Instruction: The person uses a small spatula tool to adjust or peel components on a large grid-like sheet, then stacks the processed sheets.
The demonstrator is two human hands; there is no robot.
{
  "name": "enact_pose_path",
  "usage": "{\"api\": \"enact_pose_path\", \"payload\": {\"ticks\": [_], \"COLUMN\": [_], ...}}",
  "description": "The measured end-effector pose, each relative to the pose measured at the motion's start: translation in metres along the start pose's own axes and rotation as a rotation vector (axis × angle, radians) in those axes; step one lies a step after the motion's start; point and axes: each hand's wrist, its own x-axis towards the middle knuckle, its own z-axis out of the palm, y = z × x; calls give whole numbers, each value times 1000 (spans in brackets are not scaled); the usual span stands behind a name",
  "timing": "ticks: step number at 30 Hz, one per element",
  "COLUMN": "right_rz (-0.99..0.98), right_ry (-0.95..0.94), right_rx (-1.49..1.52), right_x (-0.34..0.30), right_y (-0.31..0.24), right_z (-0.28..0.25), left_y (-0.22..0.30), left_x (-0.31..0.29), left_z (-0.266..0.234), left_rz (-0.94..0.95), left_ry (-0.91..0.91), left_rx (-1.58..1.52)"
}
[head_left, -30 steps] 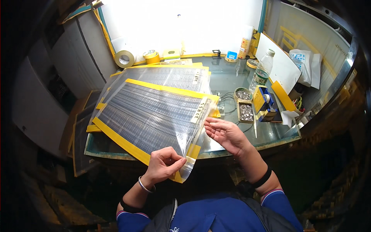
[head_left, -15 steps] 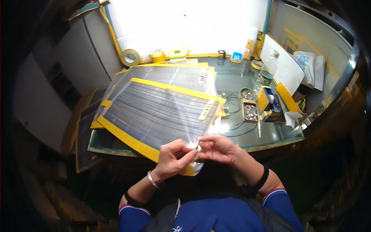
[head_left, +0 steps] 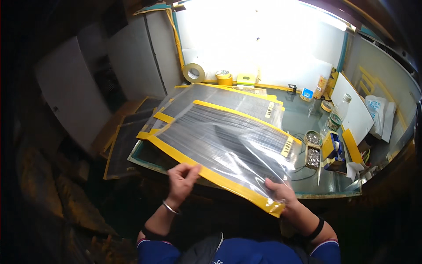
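two hands, one yellow-edged sheet

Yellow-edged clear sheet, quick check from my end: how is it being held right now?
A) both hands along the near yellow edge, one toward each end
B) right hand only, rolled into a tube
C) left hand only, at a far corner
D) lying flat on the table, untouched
A: the left hand pinches the near yellow edge of the yellow-edged clear sheet, and the right hand grips the same edge near its right corner.
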Motion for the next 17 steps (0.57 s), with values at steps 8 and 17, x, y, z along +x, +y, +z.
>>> {"api": "enact_pose_path", "payload": {"ticks": [8,17], "right_rz": [-297,-385], "right_ry": [-34,-64], "right_rx": [-290,-208], "right_x": [-42,-67], "right_y": [-30,-50], "right_z": [-33,-40], "left_y": [-6,-8], "left_x": [28,68], "left_z": [-66,-81], "left_rz": [-234,-12], "left_ry": [426,606], "left_rx": [-319,-486]}}
